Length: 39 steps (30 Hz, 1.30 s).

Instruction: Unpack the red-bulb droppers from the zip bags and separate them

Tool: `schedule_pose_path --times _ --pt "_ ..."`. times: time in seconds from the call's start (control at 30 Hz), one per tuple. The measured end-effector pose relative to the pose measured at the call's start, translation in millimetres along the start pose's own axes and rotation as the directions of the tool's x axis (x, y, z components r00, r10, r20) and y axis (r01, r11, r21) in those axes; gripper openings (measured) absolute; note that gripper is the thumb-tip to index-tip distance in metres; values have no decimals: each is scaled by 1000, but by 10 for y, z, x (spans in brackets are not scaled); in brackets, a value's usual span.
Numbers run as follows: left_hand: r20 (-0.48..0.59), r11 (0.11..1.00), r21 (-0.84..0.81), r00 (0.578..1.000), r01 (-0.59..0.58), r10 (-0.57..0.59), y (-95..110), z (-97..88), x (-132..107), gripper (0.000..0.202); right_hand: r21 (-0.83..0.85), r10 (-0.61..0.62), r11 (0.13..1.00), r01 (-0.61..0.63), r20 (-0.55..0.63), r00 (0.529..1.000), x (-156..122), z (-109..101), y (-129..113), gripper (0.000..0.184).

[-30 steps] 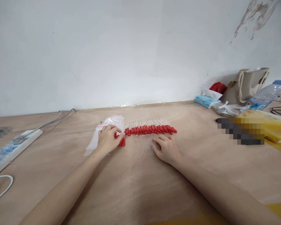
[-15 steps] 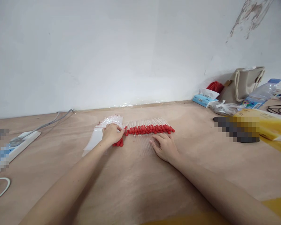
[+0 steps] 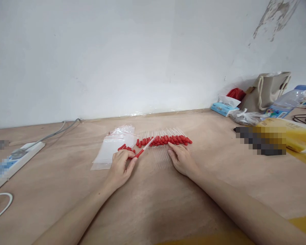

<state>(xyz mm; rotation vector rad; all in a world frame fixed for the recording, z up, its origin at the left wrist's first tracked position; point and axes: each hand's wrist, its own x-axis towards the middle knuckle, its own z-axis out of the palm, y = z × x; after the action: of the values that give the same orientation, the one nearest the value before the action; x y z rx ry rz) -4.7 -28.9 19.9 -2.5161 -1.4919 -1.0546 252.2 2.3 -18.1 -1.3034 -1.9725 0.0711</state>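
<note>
My left hand [image 3: 122, 166] pinches the red rubber bulb of a glass dropper [image 3: 146, 147]. The dropper's clear tube slants up and right to the near edge of a long row of red-bulbed droppers [image 3: 165, 140], whose tubes point toward the wall. Below the row lie several clear tubes [image 3: 161, 158] side by side. My right hand [image 3: 182, 158] rests by the right part of the row, fingers apart, fingertips at the bulbs. Loose red bulbs [image 3: 126, 147] lie just beyond my left hand, partly over clear zip bags [image 3: 102, 154].
A white power strip [image 3: 27, 154] with a grey cable [image 3: 56, 132] sits at left. On the right are a blue tissue pack [image 3: 223, 109], a cloth bag [image 3: 266, 92], a plastic bottle [image 3: 283, 103], a yellow pack [image 3: 291, 132] and a blurred dark object [image 3: 257, 141].
My left hand has come back toward me from the row's left end, and the dropper in it now shows, tube slanting right. My right hand has hardly moved.
</note>
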Motion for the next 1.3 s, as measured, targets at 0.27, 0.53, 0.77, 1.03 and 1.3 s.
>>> schedule_pose_path --times 0.27,0.53,0.77,1.03,1.3 --pt "144 979 -40 968 -202 206 43 98 -38 8 42 -149 987 158 -166 975 0 -121 -55 32" --pt "90 951 -33 947 -306 308 72 149 -44 7 -93 -504 862 499 -43 863 -30 -123 -209 20" --pt "111 951 20 946 -309 305 170 204 -3 25 -95 -536 842 531 -33 844 -33 -77 -235 17" --pt "145 959 9 949 -284 280 226 221 18 15 -37 -572 820 571 -41 819 -45 -86 -222 13" --pt "173 951 -11 936 -310 307 250 176 29 14 -91 -586 808 582 -29 810 -72 -127 -230 15"
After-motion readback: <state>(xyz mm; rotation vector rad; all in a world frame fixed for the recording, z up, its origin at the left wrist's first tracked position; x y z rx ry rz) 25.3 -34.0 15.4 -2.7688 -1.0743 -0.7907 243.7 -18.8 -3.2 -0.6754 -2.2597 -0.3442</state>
